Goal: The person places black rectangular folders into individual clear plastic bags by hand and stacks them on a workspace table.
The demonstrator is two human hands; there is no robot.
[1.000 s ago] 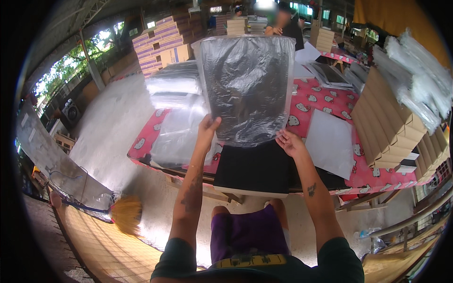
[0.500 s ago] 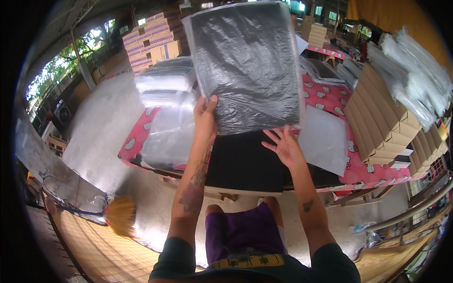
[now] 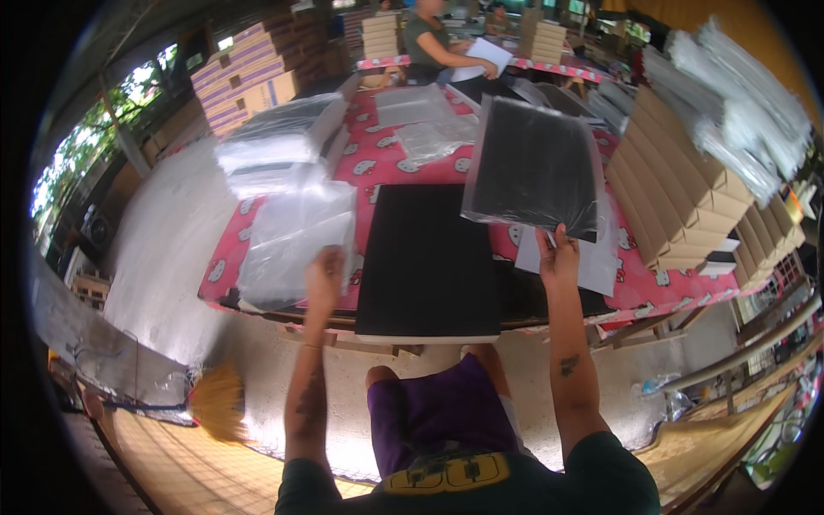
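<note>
Now the right hand [image 3: 558, 257] pinches the bagged black sheet [image 3: 534, 167], while the left hand [image 3: 324, 276] rests open on clear bags [image 3: 292, 240].

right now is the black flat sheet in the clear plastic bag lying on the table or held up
Held up: the right hand pinches the bagged black sheet by its lower edge, tilted above the red patterned table; the left hand is off it.

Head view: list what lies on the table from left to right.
Clear bags under the left hand → black stack → bagged black sheet in the right hand → cardboard stacks.
</note>
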